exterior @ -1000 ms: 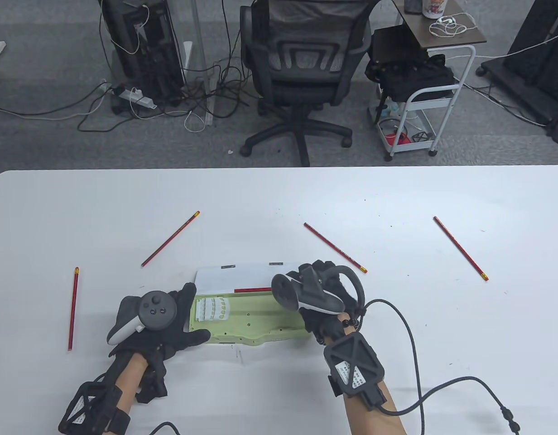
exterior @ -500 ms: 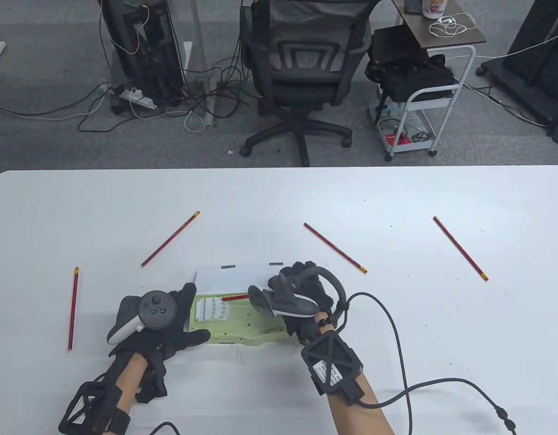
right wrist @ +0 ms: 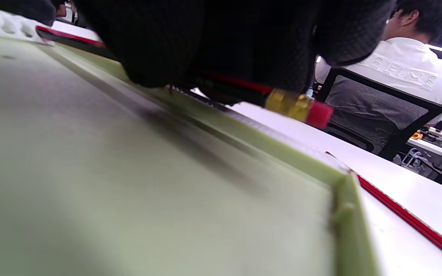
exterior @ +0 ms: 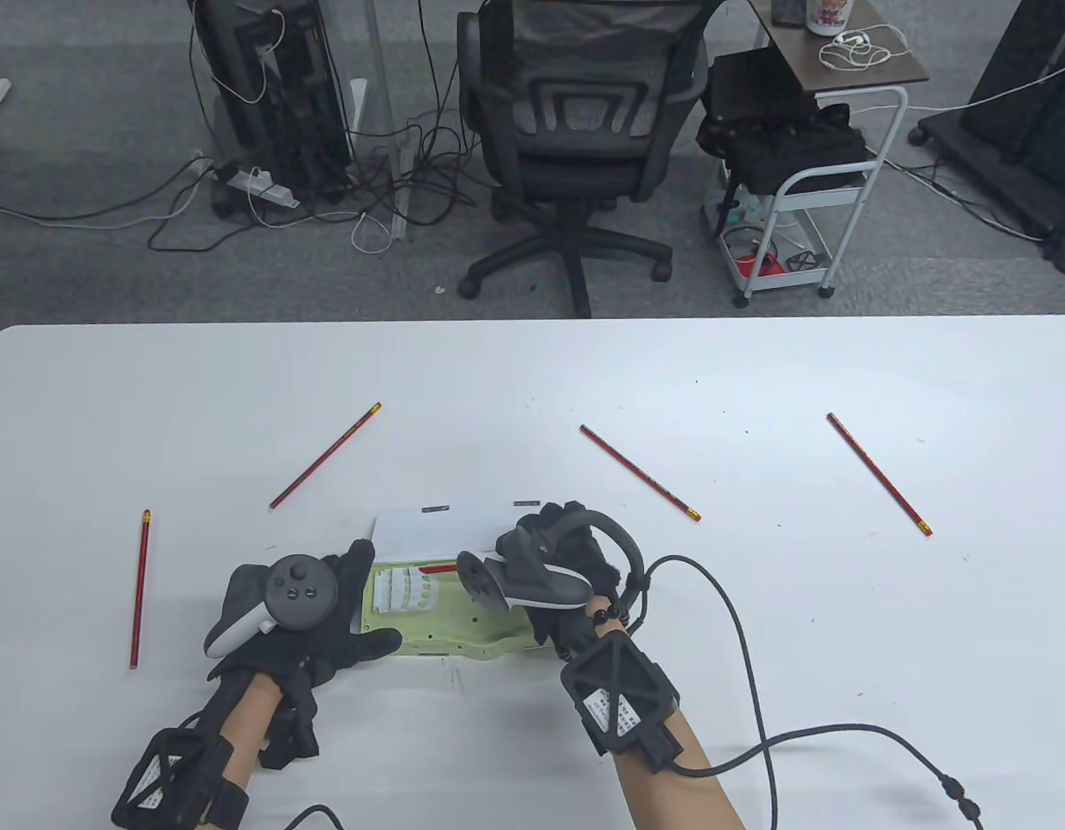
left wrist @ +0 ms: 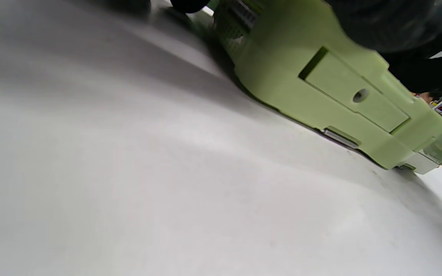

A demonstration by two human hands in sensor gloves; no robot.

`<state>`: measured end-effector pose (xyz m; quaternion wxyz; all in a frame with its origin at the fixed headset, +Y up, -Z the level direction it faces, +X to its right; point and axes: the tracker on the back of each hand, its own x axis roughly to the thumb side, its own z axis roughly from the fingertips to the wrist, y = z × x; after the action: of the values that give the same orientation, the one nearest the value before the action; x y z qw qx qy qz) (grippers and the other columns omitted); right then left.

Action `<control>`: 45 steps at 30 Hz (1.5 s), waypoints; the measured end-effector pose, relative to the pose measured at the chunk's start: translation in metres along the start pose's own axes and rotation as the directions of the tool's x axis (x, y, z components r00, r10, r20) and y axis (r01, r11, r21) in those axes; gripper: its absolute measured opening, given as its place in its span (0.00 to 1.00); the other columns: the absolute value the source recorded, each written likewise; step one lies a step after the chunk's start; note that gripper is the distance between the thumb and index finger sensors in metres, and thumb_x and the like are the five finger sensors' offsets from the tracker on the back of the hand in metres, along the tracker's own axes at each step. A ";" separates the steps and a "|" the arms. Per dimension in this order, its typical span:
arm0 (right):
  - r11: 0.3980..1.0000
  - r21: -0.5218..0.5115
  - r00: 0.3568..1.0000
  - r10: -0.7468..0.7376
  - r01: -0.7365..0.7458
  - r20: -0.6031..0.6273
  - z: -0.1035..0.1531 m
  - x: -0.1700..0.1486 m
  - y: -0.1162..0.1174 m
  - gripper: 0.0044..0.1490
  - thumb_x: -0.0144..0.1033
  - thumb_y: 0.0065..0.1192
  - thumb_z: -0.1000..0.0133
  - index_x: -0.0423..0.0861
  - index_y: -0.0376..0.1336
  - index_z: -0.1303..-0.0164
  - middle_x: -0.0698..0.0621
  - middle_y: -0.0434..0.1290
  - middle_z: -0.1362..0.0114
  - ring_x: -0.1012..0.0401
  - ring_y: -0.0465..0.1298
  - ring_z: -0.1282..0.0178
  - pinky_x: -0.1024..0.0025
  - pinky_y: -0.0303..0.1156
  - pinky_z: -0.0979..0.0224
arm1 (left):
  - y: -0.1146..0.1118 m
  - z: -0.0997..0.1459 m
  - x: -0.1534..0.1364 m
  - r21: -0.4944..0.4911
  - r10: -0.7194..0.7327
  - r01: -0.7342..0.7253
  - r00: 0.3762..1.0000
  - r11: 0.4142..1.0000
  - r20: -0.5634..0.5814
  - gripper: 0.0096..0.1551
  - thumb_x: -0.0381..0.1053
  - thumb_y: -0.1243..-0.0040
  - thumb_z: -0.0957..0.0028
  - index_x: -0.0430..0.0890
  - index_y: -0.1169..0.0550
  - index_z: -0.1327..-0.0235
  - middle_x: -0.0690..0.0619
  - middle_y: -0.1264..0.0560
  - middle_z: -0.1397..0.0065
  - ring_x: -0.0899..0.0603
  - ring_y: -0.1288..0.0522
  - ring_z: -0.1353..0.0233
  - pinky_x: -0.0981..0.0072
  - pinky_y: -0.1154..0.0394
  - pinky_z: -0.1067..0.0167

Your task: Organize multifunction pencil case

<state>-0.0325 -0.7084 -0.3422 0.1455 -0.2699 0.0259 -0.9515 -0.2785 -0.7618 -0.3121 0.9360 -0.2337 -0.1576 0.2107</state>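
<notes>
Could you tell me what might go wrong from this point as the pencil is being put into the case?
The pencil in the right hand sits low over the case's far rim; it might catch there rather than drop inside. The left hand touches only the left end of the case, so a push could pivot it.

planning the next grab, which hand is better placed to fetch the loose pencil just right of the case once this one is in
Likely the right hand: it is beside that pencil, though it holds a pencil over the green case now. The left hand rests at the case's opposite end, steadying it.
</notes>
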 end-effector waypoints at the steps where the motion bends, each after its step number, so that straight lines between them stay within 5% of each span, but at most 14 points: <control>1: 1.000 -0.001 1.000 0.002 -0.002 0.001 0.000 0.001 0.000 0.26 0.37 0.67 0.51 0.50 0.69 0.41 0.46 0.76 0.39 0.46 0.78 0.38 0.42 0.72 0.29 | 0.000 0.000 0.000 0.000 0.000 0.000 1.000 1.000 0.000 0.71 0.75 0.46 0.55 0.45 0.66 0.15 0.36 0.53 0.07 0.24 0.57 0.12 0.25 0.57 0.26; 9: 1.000 0.011 1.000 -0.019 0.019 -0.003 0.000 0.002 0.000 0.29 0.40 0.68 0.51 0.48 0.68 0.39 0.46 0.77 0.38 0.46 0.78 0.37 0.43 0.73 0.29 | 0.000 0.000 0.000 0.000 0.000 0.000 1.000 1.000 0.000 0.71 0.75 0.46 0.55 0.45 0.66 0.15 0.36 0.53 0.07 0.24 0.57 0.12 0.25 0.57 0.26; 18: 0.990 -0.059 0.982 -0.139 0.132 -0.131 0.020 -0.036 -0.010 0.35 0.47 0.62 0.48 0.45 0.65 0.32 0.43 0.75 0.33 0.43 0.77 0.32 0.40 0.71 0.28 | 0.000 0.000 0.000 -0.002 0.000 0.000 1.000 1.000 0.000 0.71 0.75 0.46 0.55 0.45 0.66 0.15 0.36 0.53 0.07 0.24 0.57 0.12 0.25 0.57 0.26; 29: 0.912 -0.190 0.858 -0.407 0.363 -0.312 0.052 -0.077 0.007 0.41 0.50 0.60 0.47 0.42 0.61 0.26 0.37 0.69 0.25 0.37 0.71 0.27 0.33 0.64 0.26 | -0.001 0.000 0.000 0.010 -0.001 0.001 1.000 1.000 0.006 0.71 0.75 0.47 0.55 0.45 0.66 0.15 0.36 0.53 0.07 0.24 0.57 0.13 0.25 0.57 0.26; 45: 0.925 -0.155 0.813 -0.378 0.346 -0.443 0.059 -0.084 0.029 0.44 0.52 0.59 0.47 0.40 0.58 0.23 0.33 0.65 0.23 0.34 0.69 0.26 0.31 0.62 0.26 | -0.001 0.000 -0.001 0.010 0.001 -0.001 1.000 1.000 0.010 0.70 0.75 0.47 0.55 0.45 0.66 0.15 0.36 0.53 0.07 0.24 0.57 0.13 0.25 0.58 0.26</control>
<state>0.0747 -0.7102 -0.3381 -0.0579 -0.0388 0.0398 -0.9968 -0.2788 -0.7630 -0.3112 0.9363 -0.2279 -0.1611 0.2133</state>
